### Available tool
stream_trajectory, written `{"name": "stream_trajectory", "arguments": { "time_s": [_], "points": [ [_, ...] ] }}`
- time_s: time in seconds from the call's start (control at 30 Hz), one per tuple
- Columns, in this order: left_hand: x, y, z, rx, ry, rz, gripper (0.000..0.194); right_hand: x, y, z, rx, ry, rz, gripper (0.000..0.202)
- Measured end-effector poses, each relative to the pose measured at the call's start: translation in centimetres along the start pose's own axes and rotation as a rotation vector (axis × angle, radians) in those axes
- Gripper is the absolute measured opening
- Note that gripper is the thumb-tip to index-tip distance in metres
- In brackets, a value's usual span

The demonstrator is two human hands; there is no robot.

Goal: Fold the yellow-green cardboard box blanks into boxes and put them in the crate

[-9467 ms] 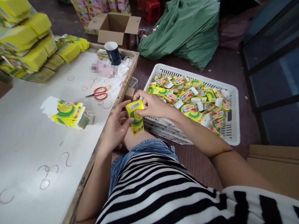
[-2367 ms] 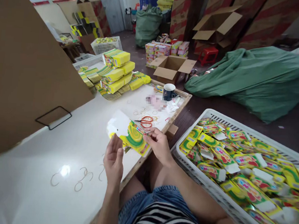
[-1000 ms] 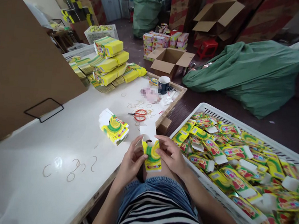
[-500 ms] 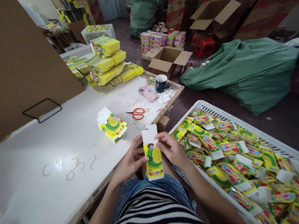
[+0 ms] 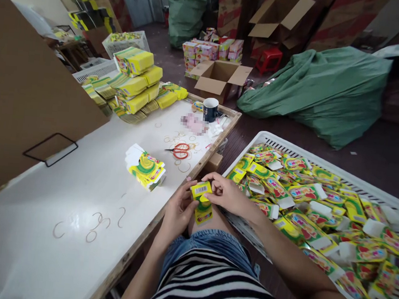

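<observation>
At the left edge, look first to a brown cardboard panel [image 5: 33,88] with a bent black wire [image 5: 50,150] at its lower part. In the upper left, see a white crate [image 5: 119,49] filled with small yellow items, and nearer, yellow bundles [image 5: 135,85] piled at the back of the white table [image 5: 51,201]. Left of centre, find a pile of flat cartons [image 5: 145,169] on the tabletop, near red-handled scissors [image 5: 177,151]. At centre, just past the table's wooden edge, notice the left hand [image 5: 178,213] closed on the left side of a small yellow box [image 5: 203,208], with thumb against its lower front. See the box lying between both hands, above the lap, tilted, barcode end uppermost. Find the right hand [image 5: 228,196] pinching the box near its upper right. Behind, upper centre, spot a dark mug [image 5: 210,111] with a white inside and, beyond the table, an open carton [image 5: 210,86] with flaps spread. Upper right, see a slumped green sack [image 5: 319,92]; below it, a white basket [image 5: 267,135] heaped with yellow, green and red boxes [image 5: 304,191], many with white flaps showing.
</observation>
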State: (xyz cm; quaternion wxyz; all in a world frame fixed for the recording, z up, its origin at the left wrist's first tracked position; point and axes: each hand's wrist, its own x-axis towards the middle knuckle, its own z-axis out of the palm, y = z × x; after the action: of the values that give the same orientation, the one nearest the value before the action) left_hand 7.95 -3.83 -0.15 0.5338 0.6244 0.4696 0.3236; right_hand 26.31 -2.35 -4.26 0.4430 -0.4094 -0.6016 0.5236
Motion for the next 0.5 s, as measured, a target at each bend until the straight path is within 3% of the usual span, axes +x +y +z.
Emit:
{"name": "stream_trajectory", "arguments": {
  "time_s": [0.13, 0.33, 0.5],
  "points": [
    [0.1, -0.1, 0.2, 0.045, 0.033, 0.014, 0.050, 0.0, -0.6, 0.3, -0.098, 0.043, -0.005, 0.038],
    [0.2, -0.4, 0.5, 0.008, -0.015, 0.004, 0.051, 0.3, -0.5, 1.2, -0.322, 0.172, 0.006, 0.031],
    [0.5, 0.2, 0.0, -0.034, 0.035, -0.010, 0.050, 0.3, 0.2, 1.2, -0.299, 0.205, -0.070, 0.030]
  ]
}}
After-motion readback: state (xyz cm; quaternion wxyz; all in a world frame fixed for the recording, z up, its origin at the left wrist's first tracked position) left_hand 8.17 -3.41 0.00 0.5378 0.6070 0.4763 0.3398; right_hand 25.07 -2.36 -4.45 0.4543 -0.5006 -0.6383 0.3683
